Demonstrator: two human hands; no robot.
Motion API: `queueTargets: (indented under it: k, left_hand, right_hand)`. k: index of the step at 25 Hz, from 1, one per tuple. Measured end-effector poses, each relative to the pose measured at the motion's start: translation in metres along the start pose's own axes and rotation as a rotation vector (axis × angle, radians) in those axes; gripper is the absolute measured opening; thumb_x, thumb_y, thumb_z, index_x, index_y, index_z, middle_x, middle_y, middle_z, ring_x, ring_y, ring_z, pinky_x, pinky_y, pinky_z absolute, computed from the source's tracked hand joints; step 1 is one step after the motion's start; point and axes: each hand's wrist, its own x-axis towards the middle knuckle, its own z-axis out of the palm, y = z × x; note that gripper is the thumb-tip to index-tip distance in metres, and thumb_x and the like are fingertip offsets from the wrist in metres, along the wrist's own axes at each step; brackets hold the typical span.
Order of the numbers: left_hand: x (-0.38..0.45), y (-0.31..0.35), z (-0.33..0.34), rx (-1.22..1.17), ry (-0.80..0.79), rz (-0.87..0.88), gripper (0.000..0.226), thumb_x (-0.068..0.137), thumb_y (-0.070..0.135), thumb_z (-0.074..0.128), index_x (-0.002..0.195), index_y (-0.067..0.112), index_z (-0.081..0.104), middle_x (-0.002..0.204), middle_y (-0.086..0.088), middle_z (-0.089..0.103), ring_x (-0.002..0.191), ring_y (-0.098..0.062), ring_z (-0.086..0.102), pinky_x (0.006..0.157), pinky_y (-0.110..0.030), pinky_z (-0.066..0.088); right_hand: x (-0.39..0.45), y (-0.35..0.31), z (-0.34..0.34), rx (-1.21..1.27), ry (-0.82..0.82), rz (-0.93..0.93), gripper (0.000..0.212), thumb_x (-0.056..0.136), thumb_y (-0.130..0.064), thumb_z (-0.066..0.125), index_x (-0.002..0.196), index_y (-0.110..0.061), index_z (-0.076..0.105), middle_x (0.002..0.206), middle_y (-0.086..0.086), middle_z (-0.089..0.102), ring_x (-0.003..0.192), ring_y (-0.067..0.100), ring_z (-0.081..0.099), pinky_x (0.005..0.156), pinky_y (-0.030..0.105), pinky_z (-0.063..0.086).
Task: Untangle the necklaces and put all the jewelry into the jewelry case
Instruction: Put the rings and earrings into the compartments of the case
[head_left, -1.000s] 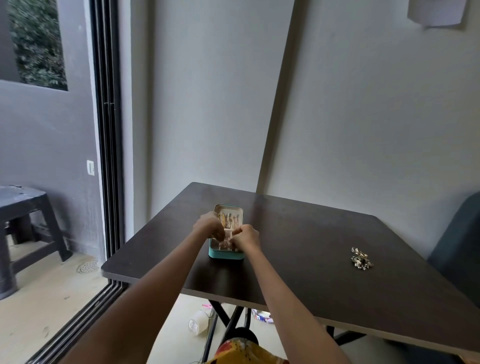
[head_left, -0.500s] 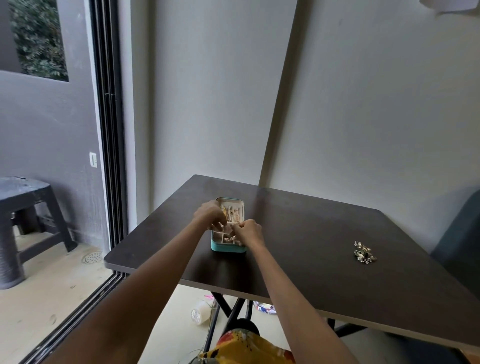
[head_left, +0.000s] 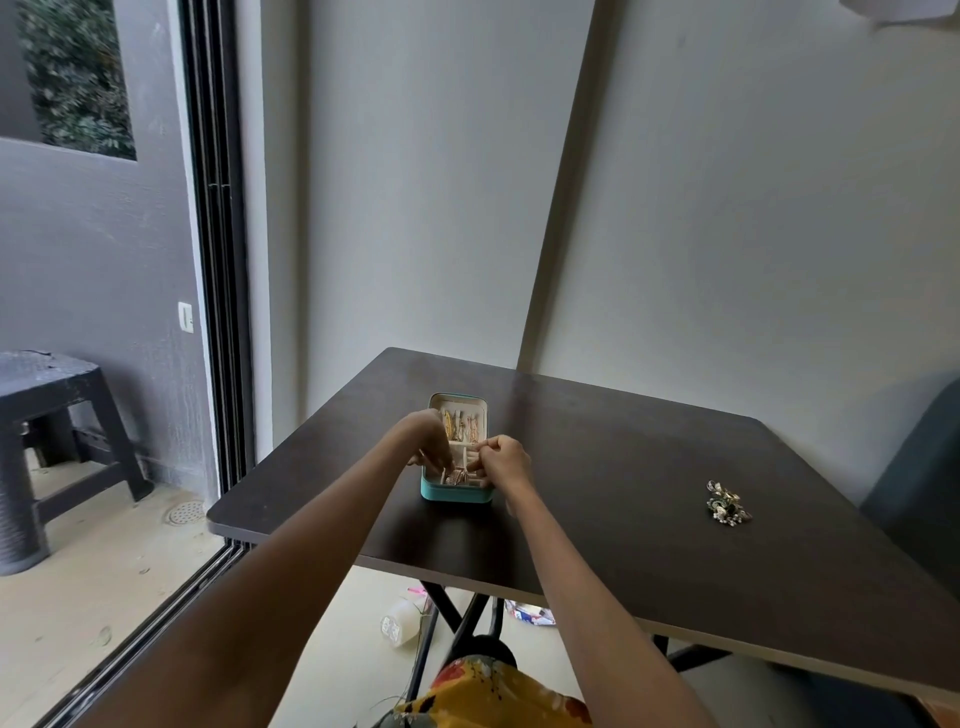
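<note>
A small teal jewelry case (head_left: 455, 493) stands open on the dark table (head_left: 623, 493), its lid raised at the back with several gold and pink pieces along it. My left hand (head_left: 430, 440) and my right hand (head_left: 503, 460) are over the case's cream compartments, fingers curled. Between them they pinch a thin chain whose bunched end (head_left: 456, 475) lies in a front compartment. A tangled clump of jewelry (head_left: 726, 504) with pale and dark green parts lies on the table far to the right.
The table's near edge (head_left: 519, 582) runs below my forearms. A dark plastic stool (head_left: 57, 415) stands outside the sliding door track at left. A dark chair (head_left: 919, 488) is at the right. A plastic bottle (head_left: 401, 623) and wrappers lie on the floor under the table.
My view has tilted slightly, so the table sits higher in frame. Both hands stay over the case; the left hand's fingers have dipped lower into it.
</note>
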Motion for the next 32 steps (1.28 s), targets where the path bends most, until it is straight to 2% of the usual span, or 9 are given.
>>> queueTargets:
  k: [4,10,12,15,18,23,26,29,32]
  left_hand:
    - [-0.002,0.001,-0.001,-0.014,0.037,0.016,0.017,0.079,0.004,0.071,0.07,0.004,0.057,0.039,-0.001,0.059,0.029,-0.008,0.052,0.032,-0.017,0.042]
    - [0.001,-0.002,0.009,0.01,0.13,0.094,0.031,0.074,0.006,0.076,0.103,0.005,0.066,0.089,-0.011,0.066,0.048,-0.01,0.059,0.034,-0.02,0.046]
    - [0.002,-0.001,0.006,0.012,0.114,0.084,0.028,0.076,0.004,0.074,0.102,0.002,0.065,0.077,-0.009,0.062,0.051,-0.015,0.059,0.034,-0.023,0.047]
    - [-0.001,0.002,0.005,0.098,0.04,0.064,0.01,0.081,0.003,0.067,0.079,0.002,0.057,0.053,-0.005,0.058,0.03,-0.007,0.05,0.032,-0.017,0.043]
    - [-0.003,0.004,0.009,0.202,0.026,0.066,0.02,0.084,0.005,0.061,0.069,0.006,0.048,0.045,-0.001,0.053,0.024,-0.005,0.042,0.03,-0.014,0.037]
    - [0.004,0.011,0.004,0.165,0.07,0.139,0.01,0.081,0.01,0.068,0.083,0.004,0.06,0.083,-0.008,0.061,0.064,-0.014,0.056,0.054,-0.021,0.047]
    - [0.01,0.038,0.017,0.142,0.215,0.291,0.026,0.083,0.02,0.066,0.103,0.004,0.068,0.098,-0.011,0.066,0.092,-0.023,0.061,0.076,-0.03,0.047]
    - [0.014,0.079,0.056,-0.067,0.339,0.42,0.02,0.086,0.017,0.058,0.099,0.006,0.069,0.103,-0.015,0.068,0.101,-0.029,0.061,0.081,-0.034,0.047]
    - [0.015,0.119,0.11,-0.356,0.311,0.465,0.018,0.088,0.014,0.056,0.102,0.007,0.065,0.105,-0.014,0.067,0.103,-0.029,0.06,0.081,-0.03,0.045]
  right_hand:
    - [0.003,0.002,0.001,-0.05,-0.009,-0.031,0.01,0.086,-0.016,0.051,0.087,-0.019,0.061,0.097,0.011,0.071,0.091,0.024,0.068,0.079,0.043,0.057]
    - [-0.002,-0.001,-0.001,-0.09,-0.054,-0.048,0.018,0.084,-0.014,0.049,0.092,-0.02,0.063,0.104,0.009,0.07,0.097,0.024,0.066,0.083,0.04,0.055]
    - [-0.006,-0.003,-0.004,-0.085,-0.033,-0.064,0.023,0.085,-0.009,0.048,0.095,-0.018,0.067,0.109,0.01,0.068,0.099,0.025,0.064,0.085,0.038,0.054]
    - [-0.005,-0.005,-0.005,-0.22,-0.064,-0.124,0.03,0.086,-0.007,0.048,0.1,-0.012,0.074,0.115,0.01,0.068,0.107,0.026,0.061,0.091,0.036,0.051]
    - [-0.006,-0.008,-0.002,-0.351,-0.101,-0.14,0.029,0.088,-0.011,0.052,0.108,-0.01,0.072,0.119,0.013,0.066,0.11,0.026,0.059,0.091,0.032,0.05]
    - [-0.006,-0.015,-0.015,-0.291,-0.015,-0.188,0.029,0.088,-0.006,0.049,0.103,-0.009,0.074,0.113,0.01,0.069,0.108,0.024,0.06,0.083,0.023,0.044]
    - [-0.003,-0.011,-0.036,-0.216,0.128,-0.191,0.024,0.089,-0.014,0.052,0.103,-0.007,0.07,0.108,0.012,0.069,0.103,0.026,0.061,0.072,0.025,0.04]
    - [0.002,0.01,-0.073,-0.175,0.26,-0.14,0.019,0.09,-0.022,0.055,0.103,-0.013,0.066,0.107,0.008,0.068,0.1,0.025,0.062,0.071,0.027,0.041]
    - [0.004,0.046,-0.122,-0.199,0.4,-0.074,0.016,0.092,-0.021,0.054,0.102,-0.015,0.065,0.106,0.006,0.068,0.099,0.025,0.062,0.073,0.029,0.044]
